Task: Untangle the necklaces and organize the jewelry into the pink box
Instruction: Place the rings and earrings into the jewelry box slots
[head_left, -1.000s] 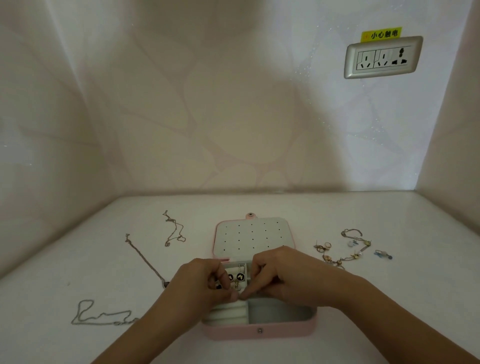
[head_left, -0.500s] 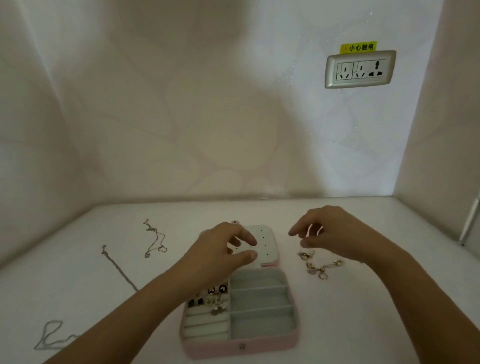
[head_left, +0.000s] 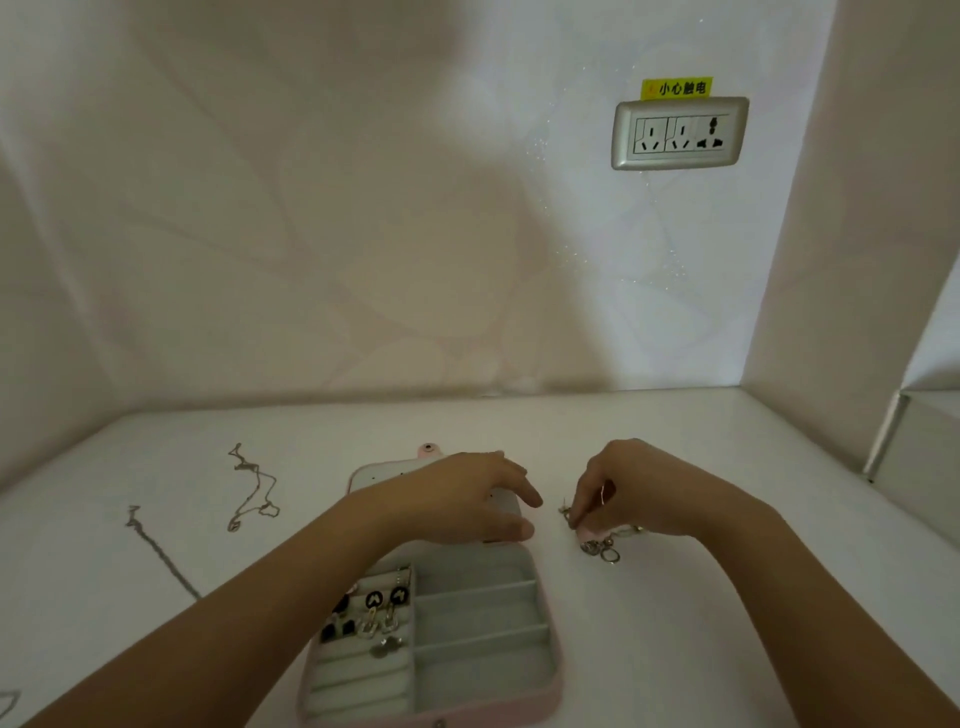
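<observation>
Pink box (head_left: 540, 701): nearest the onlooker, open on the white table (head_left: 727, 623); grey lining, and the right-hand compartments look empty.
Earrings (head_left: 382, 613): black and gold pieces already set in the box's left section.
Loose jewelry (head_left: 602, 550): a small heap of rings and links on the table, just right of the box.
Right hand (head_left: 644, 493): fingers curled down, thumb and fingertips pinching a piece at the heap's left edge.
Left hand (head_left: 457, 499): fingers mostly straight and spread above the lid (head_left: 366, 474), holding nothing; contact cannot be told.
Chains (head_left: 254, 493): lying well apart to the left, separated, not yet boxed.
Socket (head_left: 680, 134): on the far wall, under a yellow label (head_left: 675, 88).
Step in hand: probably picking the next small piece from the heap.
Next move: calls for a clean lift free of its neighbours, then a short carry left into an empty compartment.
</observation>
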